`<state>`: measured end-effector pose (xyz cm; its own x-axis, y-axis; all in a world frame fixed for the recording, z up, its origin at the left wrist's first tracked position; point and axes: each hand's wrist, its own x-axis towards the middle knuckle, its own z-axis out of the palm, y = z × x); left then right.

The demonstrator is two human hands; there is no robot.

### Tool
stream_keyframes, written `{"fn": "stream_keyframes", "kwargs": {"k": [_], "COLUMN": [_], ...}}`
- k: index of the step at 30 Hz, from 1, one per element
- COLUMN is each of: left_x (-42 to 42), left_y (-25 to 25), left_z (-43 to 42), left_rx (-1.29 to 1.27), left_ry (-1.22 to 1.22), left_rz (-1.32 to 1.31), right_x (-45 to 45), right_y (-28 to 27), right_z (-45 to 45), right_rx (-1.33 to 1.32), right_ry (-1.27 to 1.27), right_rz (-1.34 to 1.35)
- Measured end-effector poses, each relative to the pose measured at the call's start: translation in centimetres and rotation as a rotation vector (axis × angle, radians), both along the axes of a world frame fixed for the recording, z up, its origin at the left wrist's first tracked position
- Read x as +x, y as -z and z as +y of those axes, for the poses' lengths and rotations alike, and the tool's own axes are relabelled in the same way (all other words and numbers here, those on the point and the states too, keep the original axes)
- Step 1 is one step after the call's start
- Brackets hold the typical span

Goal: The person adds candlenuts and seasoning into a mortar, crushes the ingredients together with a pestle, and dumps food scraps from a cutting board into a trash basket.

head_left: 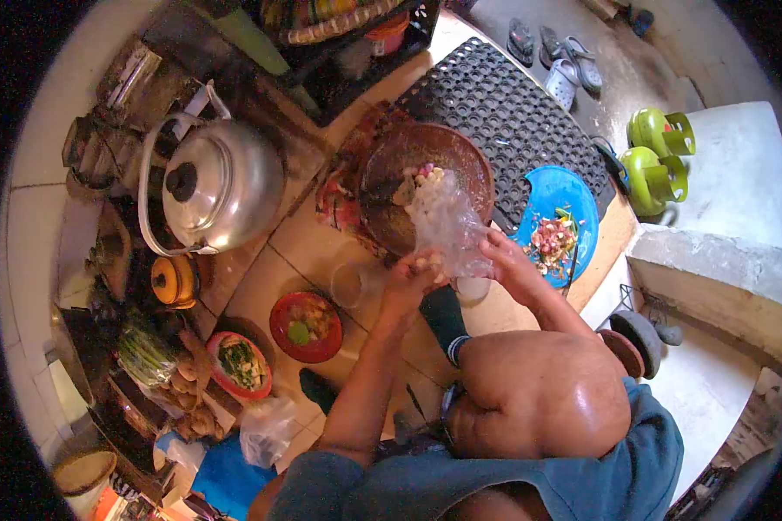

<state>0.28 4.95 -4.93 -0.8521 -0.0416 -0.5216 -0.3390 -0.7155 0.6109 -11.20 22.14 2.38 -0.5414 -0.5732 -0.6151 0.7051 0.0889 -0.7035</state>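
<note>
Both of my hands hold a clear plastic bag (447,217) over a wide brown mortar-like bowl (473,165). My left hand (413,282) is closed on the bag's near left side, and a few pale pieces show at its fingertips. My right hand (506,260) pinches the bag's right side. Inside the bowl, small pinkish and pale pieces (430,174), which look like shallots and garlic, lie by the bag's far end. Right of the bowl, a blue cutting board (586,200) carries chopped reddish pieces (552,243), with a knife (574,259) along its edge.
A large metal kettle (226,182) stands at left, near an orange lidded pot (174,282). Red plates (306,352) with food and a clear cup (349,285) sit on the tiles. A black rubber mat (504,113) lies beyond the bowl; green gas cylinders (647,178) stand right.
</note>
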Motion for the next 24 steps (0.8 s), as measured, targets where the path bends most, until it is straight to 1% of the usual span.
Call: {"fn": "stream_keyframes", "kwargs": {"k": [2,5,8,11,14,17,20,22,23,24], "left_x": [-0.2,-1.1,-1.6,-1.6,-1.4,-1.4,-1.6,-1.5,-1.4,-1.5], "left_y": [1.0,-1.5,-3.4,-4.1,-4.8,-4.3,-4.7,-3.5,-3.0,-3.4], "left_z": [-0.2,0.0,-0.2,0.3,0.3,0.2,0.0,-0.2,-0.3,-0.3], "left_rx": [-0.011,-0.262,-0.494,-0.336,-0.512,-0.555,-0.58,-0.569,-0.563,-0.479], "left_ry": [-0.004,-0.032,0.061,-0.054,-0.061,-0.037,-0.031,-0.011,-0.001,-0.015], "left_rz": [0.047,-0.027,-0.093,-0.098,-0.073,-0.065,-0.119,-0.067,-0.041,-0.067], "right_x": [-0.1,-0.3,-0.3,-0.2,-0.1,-0.1,-0.2,-0.3,-0.4,-0.4], "right_y": [0.5,0.4,0.8,0.8,1.1,0.9,0.5,0.4,0.5,0.6], "right_z": [0.2,0.2,0.5,0.6,0.6,0.5,0.5,0.4,0.4,0.3], "right_rx": [0.008,-0.001,-0.028,-0.036,-0.037,-0.041,-0.031,-0.039,-0.018,0.002], "right_ry": [0.003,0.023,0.054,0.065,0.069,0.072,0.07,0.067,0.058,0.049], "right_rz": [0.009,0.0,-0.015,-0.029,-0.026,-0.009,0.014,0.018,0.061,0.105]}}
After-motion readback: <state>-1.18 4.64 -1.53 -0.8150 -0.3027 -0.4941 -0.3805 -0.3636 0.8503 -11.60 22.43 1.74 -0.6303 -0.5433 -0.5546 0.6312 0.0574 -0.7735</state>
